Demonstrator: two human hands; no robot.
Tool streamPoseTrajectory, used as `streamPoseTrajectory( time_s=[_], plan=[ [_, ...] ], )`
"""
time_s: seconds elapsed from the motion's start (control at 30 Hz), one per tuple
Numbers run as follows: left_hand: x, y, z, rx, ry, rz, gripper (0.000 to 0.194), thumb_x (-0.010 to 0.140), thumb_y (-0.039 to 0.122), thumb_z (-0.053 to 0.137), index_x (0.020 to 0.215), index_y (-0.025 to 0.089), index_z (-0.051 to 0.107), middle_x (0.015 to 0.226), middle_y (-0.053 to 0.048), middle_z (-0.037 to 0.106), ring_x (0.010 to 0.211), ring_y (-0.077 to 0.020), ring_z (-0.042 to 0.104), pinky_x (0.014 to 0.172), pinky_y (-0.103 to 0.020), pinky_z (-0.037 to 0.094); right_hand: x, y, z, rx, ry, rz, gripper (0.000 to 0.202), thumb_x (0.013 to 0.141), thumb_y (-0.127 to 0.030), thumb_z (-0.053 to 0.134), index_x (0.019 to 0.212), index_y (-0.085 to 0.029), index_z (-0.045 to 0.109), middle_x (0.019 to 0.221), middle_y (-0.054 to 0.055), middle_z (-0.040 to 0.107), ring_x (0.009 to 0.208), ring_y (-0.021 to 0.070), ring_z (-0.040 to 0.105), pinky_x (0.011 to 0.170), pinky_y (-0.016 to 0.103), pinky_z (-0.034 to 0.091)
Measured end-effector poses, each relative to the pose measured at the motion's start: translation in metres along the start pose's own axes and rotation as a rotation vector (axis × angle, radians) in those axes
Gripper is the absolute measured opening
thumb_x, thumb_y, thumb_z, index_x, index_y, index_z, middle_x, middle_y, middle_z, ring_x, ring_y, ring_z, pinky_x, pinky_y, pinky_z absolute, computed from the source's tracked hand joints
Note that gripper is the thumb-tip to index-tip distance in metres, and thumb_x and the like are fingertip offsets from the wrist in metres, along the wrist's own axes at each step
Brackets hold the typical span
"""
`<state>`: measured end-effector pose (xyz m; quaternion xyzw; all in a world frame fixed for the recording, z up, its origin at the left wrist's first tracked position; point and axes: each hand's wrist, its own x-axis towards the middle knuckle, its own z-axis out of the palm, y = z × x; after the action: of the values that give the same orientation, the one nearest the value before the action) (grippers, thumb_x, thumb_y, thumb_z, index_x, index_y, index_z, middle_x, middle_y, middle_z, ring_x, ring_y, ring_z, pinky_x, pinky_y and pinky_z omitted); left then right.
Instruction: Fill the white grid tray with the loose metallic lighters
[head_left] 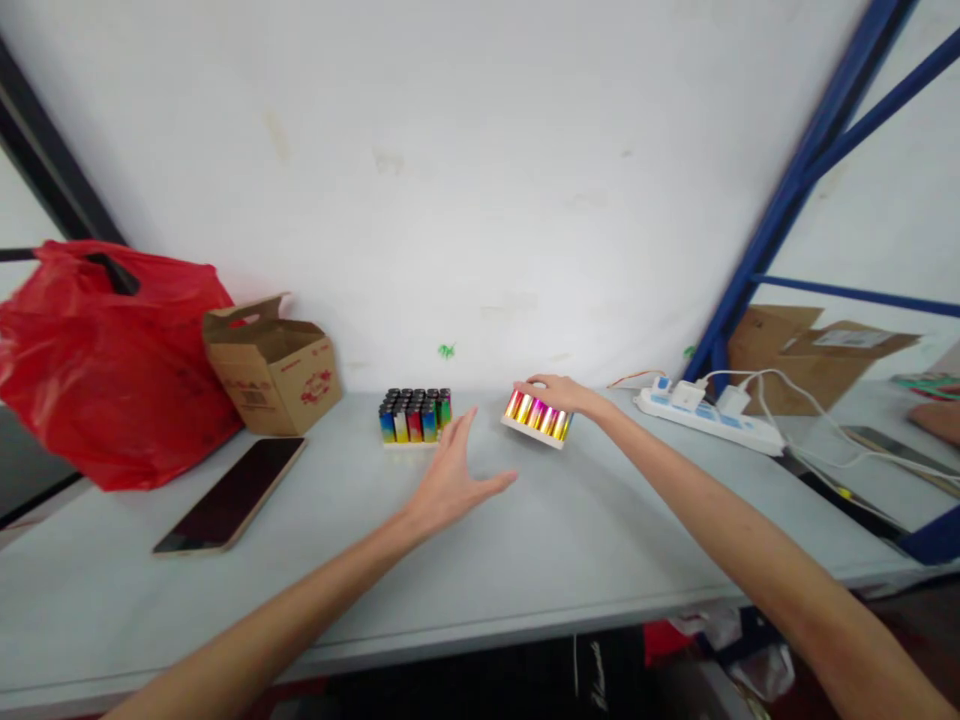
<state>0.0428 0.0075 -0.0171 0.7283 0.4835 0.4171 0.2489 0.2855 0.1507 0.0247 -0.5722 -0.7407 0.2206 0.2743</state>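
Observation:
My right hand (551, 392) is closed over the top of a white tray of shiny red, pink and gold lighters (538, 416). That tray sits tilted, its right front corner lowest, and my palm hides the lighters' tops. My left hand (450, 478) is empty, thumb and fingers spread apart, above the table in front of the trays. Just behind its fingertips a second tray of lighters (415, 416) stands upright by the wall, with black tops and blue, yellow, red and green bodies in rows.
On the left are a red plastic bag (112, 370), an open cardboard box (274, 370) and a phone (231, 496). At right, a white power strip (709, 418) with plugs and cables lies by a blue metal frame (780, 210). Part of another person's hand (937, 420) shows at the far right.

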Motion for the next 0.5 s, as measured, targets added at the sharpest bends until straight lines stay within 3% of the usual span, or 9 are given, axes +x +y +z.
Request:
streamPoseTrajectory(
  time_s=[0.1,0.23,0.33,0.5],
  plan=[
    [0.020,0.001,0.038,-0.149,0.013,-0.083,0.133,0.051,0.055,0.096,0.161,0.022,0.027,0.166,-0.019,0.031,0.156,-0.0430,0.023,0.128,-0.052,0.022,-0.003,-0.004,0.006,-0.012,0.052,0.086,0.064,0.071,-0.080,0.071,0.097,-0.022,0.080,0.114,0.016,0.078,0.118,0.0417,0.066,0.103,0.048,0.046],
    [0.042,0.005,0.071,-0.341,0.047,-0.125,0.145,0.040,0.045,0.101,0.161,0.023,0.025,0.168,-0.021,0.024,0.156,-0.0459,0.020,0.129,-0.050,0.018,-0.009,-0.010,0.005,-0.073,0.043,0.172,0.071,0.071,-0.086,0.067,0.093,-0.020,0.079,0.104,0.019,0.079,0.112,0.0420,0.069,0.097,0.046,0.049],
    [0.050,0.009,0.080,-0.297,0.036,-0.122,0.140,0.047,0.046,0.099,0.162,0.020,0.023,0.163,-0.022,0.031,0.153,-0.0438,0.028,0.126,-0.047,0.024,-0.009,-0.013,0.000,-0.145,-0.004,0.189,0.075,0.077,-0.087,0.060,0.092,-0.016,0.080,0.102,0.021,0.079,0.106,0.0407,0.072,0.091,0.043,0.051],
    [0.056,0.010,0.074,-0.238,0.056,-0.081,0.131,0.049,0.042,0.096,0.158,0.013,0.029,0.151,-0.023,0.046,0.148,-0.0436,0.034,0.123,-0.048,0.028,-0.012,-0.011,-0.001,-0.235,-0.040,0.180,0.076,0.097,-0.074,0.041,0.098,-0.010,0.081,0.108,0.025,0.078,0.106,0.0370,0.074,0.089,0.037,0.052]
  ],
)
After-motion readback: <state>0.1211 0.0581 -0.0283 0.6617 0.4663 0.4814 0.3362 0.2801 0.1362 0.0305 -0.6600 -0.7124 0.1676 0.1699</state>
